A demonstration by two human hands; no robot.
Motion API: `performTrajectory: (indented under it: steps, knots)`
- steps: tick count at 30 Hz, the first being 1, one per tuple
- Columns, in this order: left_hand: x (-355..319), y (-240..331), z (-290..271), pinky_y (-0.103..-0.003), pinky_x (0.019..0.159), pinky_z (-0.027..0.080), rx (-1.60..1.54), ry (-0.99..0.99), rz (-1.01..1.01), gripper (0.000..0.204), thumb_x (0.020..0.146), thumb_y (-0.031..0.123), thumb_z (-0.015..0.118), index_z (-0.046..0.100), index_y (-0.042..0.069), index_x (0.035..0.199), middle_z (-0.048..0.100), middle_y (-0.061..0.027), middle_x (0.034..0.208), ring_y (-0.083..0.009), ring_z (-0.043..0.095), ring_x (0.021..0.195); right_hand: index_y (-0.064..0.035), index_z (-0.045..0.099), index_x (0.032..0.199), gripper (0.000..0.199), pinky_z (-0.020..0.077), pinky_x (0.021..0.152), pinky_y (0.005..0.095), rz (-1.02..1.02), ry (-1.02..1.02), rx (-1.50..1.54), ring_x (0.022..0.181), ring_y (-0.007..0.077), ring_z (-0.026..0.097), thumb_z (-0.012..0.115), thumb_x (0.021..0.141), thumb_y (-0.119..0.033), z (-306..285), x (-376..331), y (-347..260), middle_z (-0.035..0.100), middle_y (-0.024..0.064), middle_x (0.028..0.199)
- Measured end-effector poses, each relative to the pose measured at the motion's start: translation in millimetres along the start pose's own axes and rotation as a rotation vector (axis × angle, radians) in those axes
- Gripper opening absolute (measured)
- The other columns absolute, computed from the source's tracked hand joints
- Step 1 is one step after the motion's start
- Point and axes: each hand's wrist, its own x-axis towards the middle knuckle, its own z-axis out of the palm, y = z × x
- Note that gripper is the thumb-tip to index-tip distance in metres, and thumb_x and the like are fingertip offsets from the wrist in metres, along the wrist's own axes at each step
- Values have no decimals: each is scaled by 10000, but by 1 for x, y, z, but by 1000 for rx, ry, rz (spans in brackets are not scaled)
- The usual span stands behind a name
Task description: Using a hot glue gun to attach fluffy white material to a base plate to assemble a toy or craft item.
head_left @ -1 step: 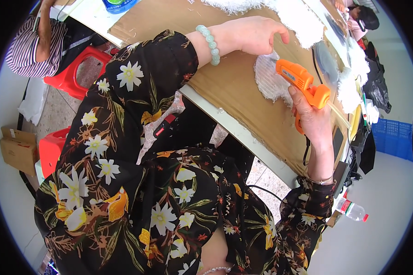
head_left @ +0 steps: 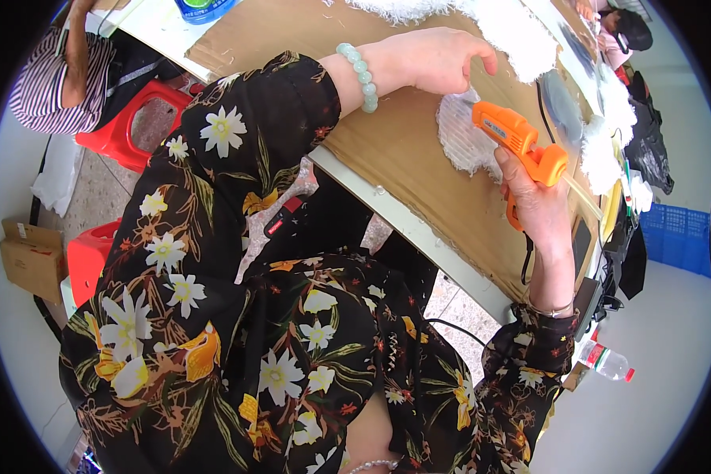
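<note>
My right hand (head_left: 536, 207) is wrapped round the handle of an orange glue gun (head_left: 513, 130), with a pale glue stick (head_left: 583, 196) poking out of its back end. The gun's nozzle points up and left, close to the upper edge of a white fluffy-edged piece of fabric (head_left: 460, 136) on the cardboard. Just above that piece, my left hand (head_left: 442, 63) is bent down with its fingers curled. Its fingertips come near the nozzle; whatever they pinch is too hidden to name. A green bead bracelet (head_left: 362, 77) circles my left wrist.
Brown cardboard (head_left: 395, 150) covers the white table (head_left: 419, 233). More white fluffy material (head_left: 517, 39) lies beyond my hands. A black cord (head_left: 526, 265) hangs below the gun. Red stools (head_left: 134, 130) stand at left, a person in stripes (head_left: 55, 79) beside them. Another person (head_left: 628, 31) is at far right.
The glue gun in my right hand has shifted very slightly left, its nozzle nearer the fingertips of my left hand. The left hand is practically still.
</note>
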Motion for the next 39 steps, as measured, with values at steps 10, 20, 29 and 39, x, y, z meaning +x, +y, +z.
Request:
performTrajectory:
  steps: [10,20,29,39]
  knots:
    - [1,-6,2,-320,676,453,5,41,104,373,720,44,537,542,74,1091,600,-65,694,-198,566,713,-50,579,833,288,389,514,229,3,-69,116,561,80,499,661,817,-326,0,-4,-4,516,-2,618]
    - [-9,-9,-5,-333,665,470,-41,71,82,338,703,52,543,576,95,1037,616,-71,717,-224,595,704,-60,517,736,347,403,527,256,-39,121,569,544,127,499,546,870,-378,-22,-17,25,493,32,597]
    - [-24,10,2,-381,642,462,411,95,436,274,767,51,497,596,115,1014,622,-105,728,-267,596,712,-79,507,824,319,431,539,246,44,135,806,581,117,529,515,889,-391,-26,2,47,507,22,649]
    - [-46,-6,-13,-238,652,456,23,231,-21,267,850,59,495,581,92,1100,640,-47,821,-95,575,718,-85,540,749,352,436,555,274,-21,57,1084,586,162,573,553,854,-420,-24,3,74,560,46,650]
